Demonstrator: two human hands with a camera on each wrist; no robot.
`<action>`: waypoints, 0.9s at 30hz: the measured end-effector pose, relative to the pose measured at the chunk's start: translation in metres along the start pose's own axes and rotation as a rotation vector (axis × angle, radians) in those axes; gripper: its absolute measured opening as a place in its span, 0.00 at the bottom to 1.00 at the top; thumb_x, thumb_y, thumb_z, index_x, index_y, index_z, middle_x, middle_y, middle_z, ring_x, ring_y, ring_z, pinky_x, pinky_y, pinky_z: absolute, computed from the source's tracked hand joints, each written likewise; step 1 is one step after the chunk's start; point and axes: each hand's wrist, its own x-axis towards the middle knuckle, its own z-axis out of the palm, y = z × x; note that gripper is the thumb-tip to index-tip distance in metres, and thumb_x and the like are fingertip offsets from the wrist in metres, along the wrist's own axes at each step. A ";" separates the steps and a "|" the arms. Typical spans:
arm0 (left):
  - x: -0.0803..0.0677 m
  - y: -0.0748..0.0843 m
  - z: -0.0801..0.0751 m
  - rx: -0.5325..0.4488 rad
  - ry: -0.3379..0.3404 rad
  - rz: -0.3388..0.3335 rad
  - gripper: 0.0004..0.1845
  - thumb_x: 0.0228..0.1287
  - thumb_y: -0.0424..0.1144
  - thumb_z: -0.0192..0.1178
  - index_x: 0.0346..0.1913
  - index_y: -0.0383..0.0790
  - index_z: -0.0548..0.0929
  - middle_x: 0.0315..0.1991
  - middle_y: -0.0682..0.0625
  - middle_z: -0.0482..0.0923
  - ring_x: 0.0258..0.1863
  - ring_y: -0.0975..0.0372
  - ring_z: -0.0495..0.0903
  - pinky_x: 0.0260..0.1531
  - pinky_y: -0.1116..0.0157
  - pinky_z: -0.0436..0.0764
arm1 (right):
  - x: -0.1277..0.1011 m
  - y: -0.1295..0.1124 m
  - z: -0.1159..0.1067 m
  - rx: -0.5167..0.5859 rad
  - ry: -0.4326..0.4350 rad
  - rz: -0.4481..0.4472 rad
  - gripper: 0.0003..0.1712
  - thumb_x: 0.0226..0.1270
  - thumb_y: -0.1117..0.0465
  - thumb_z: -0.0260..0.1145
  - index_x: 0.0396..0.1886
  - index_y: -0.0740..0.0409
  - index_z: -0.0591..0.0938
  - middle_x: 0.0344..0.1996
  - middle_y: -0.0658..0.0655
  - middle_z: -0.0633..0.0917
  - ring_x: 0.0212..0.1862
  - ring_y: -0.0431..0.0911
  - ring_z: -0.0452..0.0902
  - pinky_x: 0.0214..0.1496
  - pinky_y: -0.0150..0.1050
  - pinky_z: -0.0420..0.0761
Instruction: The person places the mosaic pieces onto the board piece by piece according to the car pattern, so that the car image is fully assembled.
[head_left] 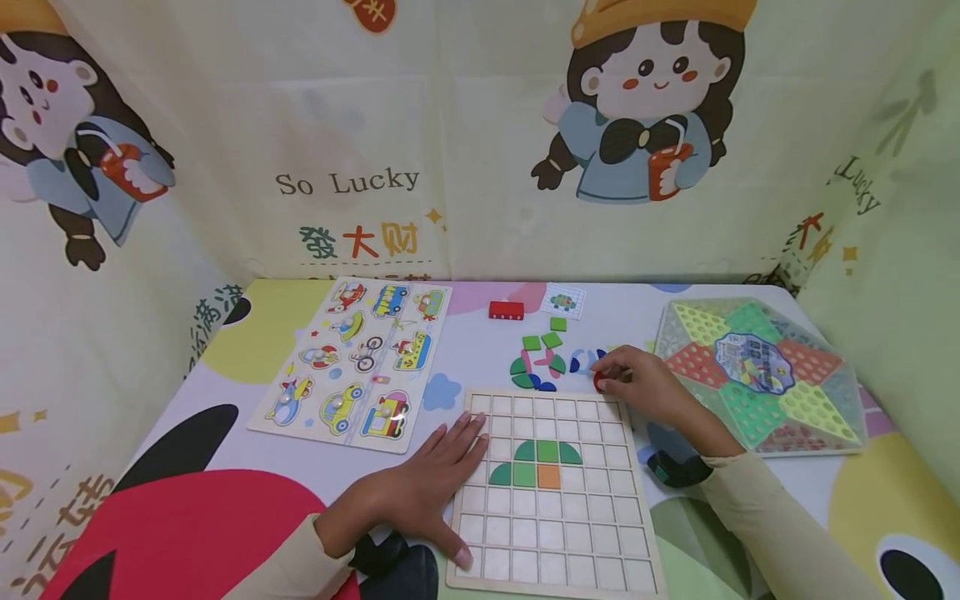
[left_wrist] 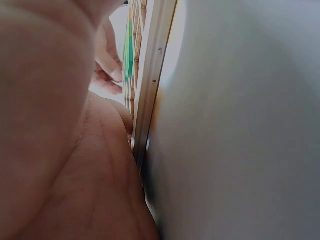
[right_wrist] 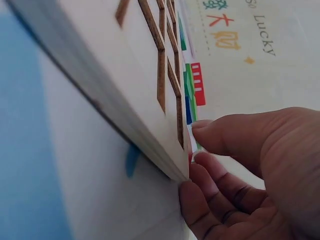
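Observation:
A wooden grid board (head_left: 517,517) lies in front of me. On it several green pieces, squares and quarter-circles, and one orange square (head_left: 549,477) sit in two rows of cells. My left hand (head_left: 431,475) rests spread along the board's left edge, thumb low and fingertips near the upper left. At the board's far right corner my right hand (head_left: 637,379) pinches a small red piece (head_left: 597,381) between thumb and fingers; most of it is hidden. In the right wrist view, the thumb (right_wrist: 235,135) and curled fingers are right beside the board's corner.
Beyond the board lie loose green squares (head_left: 552,339), dark green quarter-circles (head_left: 519,366) and blue pieces (head_left: 545,387). Behind them are a red block (head_left: 506,310) and a picture card (head_left: 572,302). A vehicle puzzle board (head_left: 307,392) lies left, a clear lidded box (head_left: 825,408) right.

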 end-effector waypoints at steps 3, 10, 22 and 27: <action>0.000 0.000 0.000 -0.004 0.001 0.001 0.69 0.39 0.73 0.68 0.78 0.44 0.43 0.78 0.53 0.25 0.74 0.58 0.22 0.70 0.48 0.33 | 0.002 0.000 -0.001 -0.009 -0.017 0.011 0.10 0.64 0.69 0.68 0.45 0.61 0.85 0.41 0.57 0.81 0.40 0.49 0.78 0.45 0.48 0.79; 0.000 0.001 -0.001 -0.011 0.006 0.004 0.69 0.40 0.72 0.68 0.78 0.43 0.43 0.78 0.52 0.26 0.74 0.58 0.22 0.70 0.48 0.33 | 0.005 0.000 -0.004 -0.020 -0.065 0.025 0.11 0.62 0.68 0.69 0.46 0.62 0.85 0.43 0.59 0.79 0.39 0.49 0.75 0.40 0.43 0.77; -0.002 0.002 -0.003 -0.024 0.006 0.003 0.68 0.40 0.71 0.68 0.78 0.42 0.44 0.78 0.51 0.27 0.75 0.56 0.23 0.70 0.48 0.32 | 0.009 -0.005 -0.004 -0.089 -0.083 0.099 0.18 0.63 0.62 0.71 0.50 0.67 0.84 0.40 0.59 0.79 0.36 0.49 0.70 0.33 0.40 0.72; -0.001 0.002 -0.003 -0.021 0.006 0.006 0.68 0.41 0.71 0.68 0.78 0.42 0.44 0.78 0.51 0.27 0.75 0.56 0.23 0.70 0.48 0.32 | 0.012 -0.007 -0.002 -0.068 -0.089 0.185 0.17 0.63 0.60 0.71 0.49 0.64 0.82 0.39 0.59 0.80 0.39 0.51 0.73 0.38 0.42 0.76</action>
